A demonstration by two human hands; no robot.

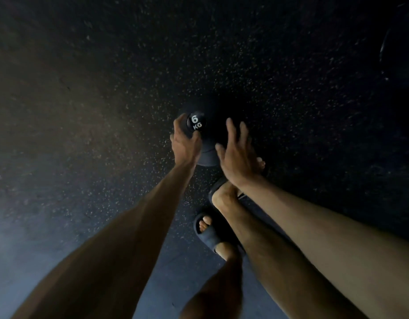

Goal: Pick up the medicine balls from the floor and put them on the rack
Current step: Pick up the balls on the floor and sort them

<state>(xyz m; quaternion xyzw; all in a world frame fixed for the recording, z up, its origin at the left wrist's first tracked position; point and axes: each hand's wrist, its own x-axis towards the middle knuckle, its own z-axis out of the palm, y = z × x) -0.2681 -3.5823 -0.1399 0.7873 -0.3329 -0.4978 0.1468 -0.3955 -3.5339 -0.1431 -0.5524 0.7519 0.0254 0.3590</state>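
Note:
A black medicine ball (209, 134) marked "6 KG" in white rests on the dark speckled floor near the middle of the head view. My left hand (184, 143) lies against the ball's left side, fingers curled around the label. My right hand (237, 153) is at the ball's right side with fingers spread; whether it touches the ball is unclear in the dim light. The rack is not in view.
My two feet in dark slides (211, 231) stand just behind the ball, the right one (224, 192) partly hidden by my right forearm. A dark round object (399, 44) sits at the far right edge. Speckled rubber floor (107, 88) spreads all around.

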